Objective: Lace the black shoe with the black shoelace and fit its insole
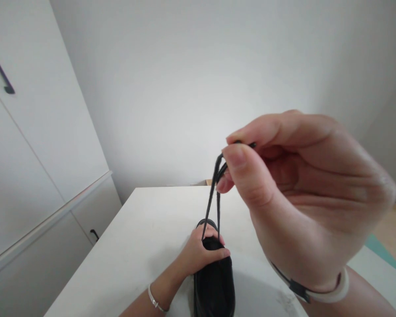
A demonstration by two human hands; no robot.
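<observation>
Head view: a pale wall fills 12 o'clock, with a white cabinet along 9 o'clock, carrying dark handles. Below the wall, a white table spreads across 6 o'clock. On it lies the black shoe, at 6 o'clock, its near end reaching the bottom of the frame. Your right hand is raised at 3 to 4 o'clock, close to the camera, thumb and index finger pinched together on the dark laces. Your left hand comes in from 7 o'clock and wraps over the shoe, gripping it with the thumb on the near side and the fingers on the far side. Between your hands, the laces rise taut from the shoe in two strands. A pale wristband circles your right wrist at 4 to 5 o'clock, and a thin silvery bracelet your left at 7.
</observation>
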